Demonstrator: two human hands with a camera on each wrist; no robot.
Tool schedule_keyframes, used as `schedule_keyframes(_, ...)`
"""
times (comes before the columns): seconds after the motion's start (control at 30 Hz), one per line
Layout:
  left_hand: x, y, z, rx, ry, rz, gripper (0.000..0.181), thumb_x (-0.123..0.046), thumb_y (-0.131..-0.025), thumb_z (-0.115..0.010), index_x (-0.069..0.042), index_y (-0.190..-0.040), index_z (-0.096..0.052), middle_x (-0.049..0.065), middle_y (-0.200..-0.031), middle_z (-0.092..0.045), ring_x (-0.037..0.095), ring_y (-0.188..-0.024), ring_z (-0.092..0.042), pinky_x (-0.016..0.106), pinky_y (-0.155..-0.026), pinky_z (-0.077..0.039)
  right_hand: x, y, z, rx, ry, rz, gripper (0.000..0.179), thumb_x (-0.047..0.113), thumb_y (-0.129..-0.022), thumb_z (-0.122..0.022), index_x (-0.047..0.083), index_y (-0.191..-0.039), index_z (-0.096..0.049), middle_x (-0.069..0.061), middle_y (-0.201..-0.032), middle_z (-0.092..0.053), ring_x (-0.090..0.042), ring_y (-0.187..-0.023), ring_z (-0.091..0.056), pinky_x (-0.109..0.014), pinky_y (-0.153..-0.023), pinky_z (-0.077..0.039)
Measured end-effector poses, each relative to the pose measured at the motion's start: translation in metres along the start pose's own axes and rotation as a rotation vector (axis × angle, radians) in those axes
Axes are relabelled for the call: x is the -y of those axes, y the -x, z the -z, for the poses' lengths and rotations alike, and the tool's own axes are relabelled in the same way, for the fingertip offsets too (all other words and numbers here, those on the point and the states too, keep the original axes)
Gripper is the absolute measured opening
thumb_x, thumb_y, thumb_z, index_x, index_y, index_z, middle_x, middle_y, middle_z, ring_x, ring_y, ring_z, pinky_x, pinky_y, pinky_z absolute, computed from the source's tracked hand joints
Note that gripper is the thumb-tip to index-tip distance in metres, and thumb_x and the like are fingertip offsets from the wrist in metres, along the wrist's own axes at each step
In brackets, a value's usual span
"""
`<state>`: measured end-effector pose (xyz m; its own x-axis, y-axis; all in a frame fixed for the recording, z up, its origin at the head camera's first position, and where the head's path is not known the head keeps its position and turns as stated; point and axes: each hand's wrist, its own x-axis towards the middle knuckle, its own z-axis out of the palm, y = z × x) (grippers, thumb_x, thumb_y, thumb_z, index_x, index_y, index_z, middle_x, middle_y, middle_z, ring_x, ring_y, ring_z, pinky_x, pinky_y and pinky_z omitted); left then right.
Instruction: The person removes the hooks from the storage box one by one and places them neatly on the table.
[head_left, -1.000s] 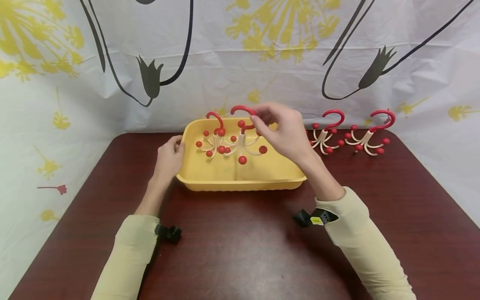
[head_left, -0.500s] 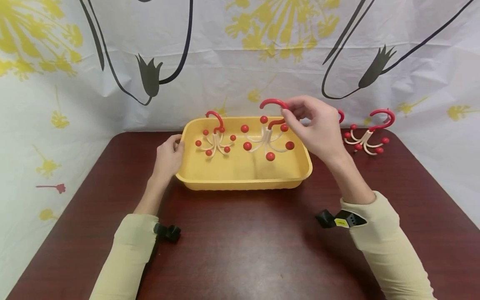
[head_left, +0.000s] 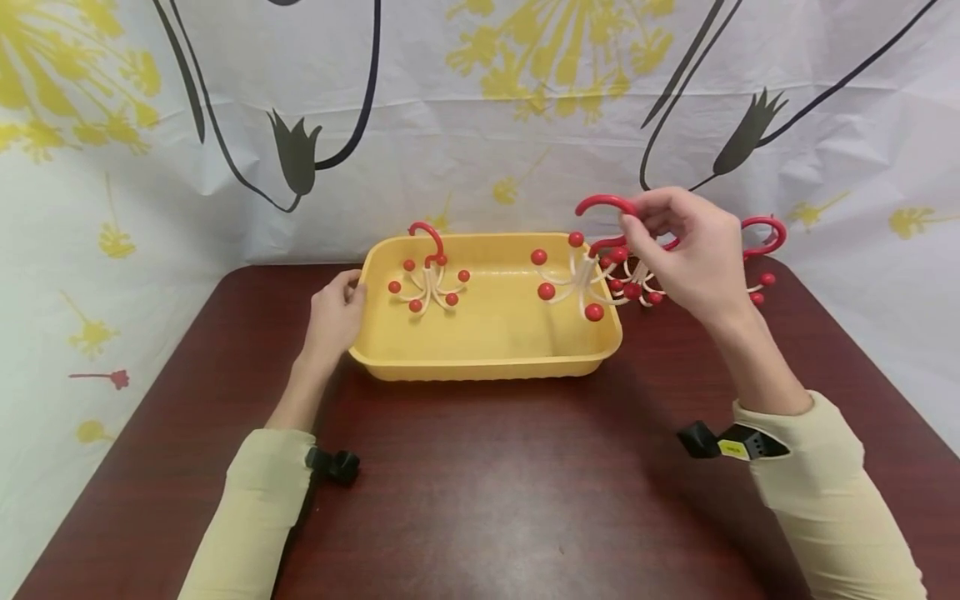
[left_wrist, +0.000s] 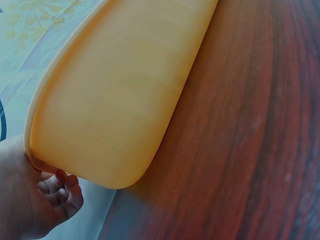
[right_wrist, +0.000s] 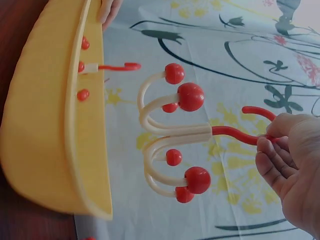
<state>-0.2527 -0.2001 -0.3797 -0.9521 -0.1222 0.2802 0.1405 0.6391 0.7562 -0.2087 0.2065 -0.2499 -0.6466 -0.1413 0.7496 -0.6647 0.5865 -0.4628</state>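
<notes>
My right hand pinches the red hook of a multi-arm hanger. Cream arms tipped with red balls spread from its stem, as the right wrist view shows the hanger from the side. It hangs above the right end of a yellow plastic basin. At the basin's left end, my left hand grips the rim; the left wrist view has its curled fingers below that rim. A second hanger of the same kind stands inside the basin, toward the left.
Right of the basin, two more such hangers stand on the dark red wooden table: one hanger overlaps the held one, and my right hand partly covers the other hanger. Behind rises a white flower-patterned sheet.
My right hand has carried its hanger rightward, from over the middle of the basin to over its right end. The left hand stays at the rim.
</notes>
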Motion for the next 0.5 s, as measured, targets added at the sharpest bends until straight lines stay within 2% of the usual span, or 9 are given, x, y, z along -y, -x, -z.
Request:
schedule_keyframes(0.23, -0.001, 0.001, 0.001, 0.002, -0.004, 0.003, 0.038, -0.014, -0.105, -0.048, 0.003, -0.139, -0.056, 0.019, -0.091, -0.061, 0.032, -0.084, -0.059, 0.041, -0.079, -0.048, -0.012, 0.008, 0.017, -0.006, 0.042, 0.000, 0.018, 0.001, -0.087, -0.075, -0.004, -0.105, -0.072, 0.014, -0.081, -0.063, 0.001, -0.068, -0.058, -0.013, -0.066, -0.044)
schedule_keyframes(0.5, -0.002, 0.000, 0.000, 0.002, -0.006, 0.007, 0.038, -0.014, -0.105, -0.049, 0.002, -0.139, -0.056, 0.019, -0.091, -0.061, 0.032, -0.084, -0.059, 0.041, -0.078, -0.048, -0.022, 0.015, 0.037, -0.077, 0.039, -0.034, 0.017, -0.005, -0.086, -0.071, -0.011, -0.102, -0.070, 0.020, -0.081, -0.062, 0.006, -0.065, -0.056, -0.008, -0.067, -0.045)
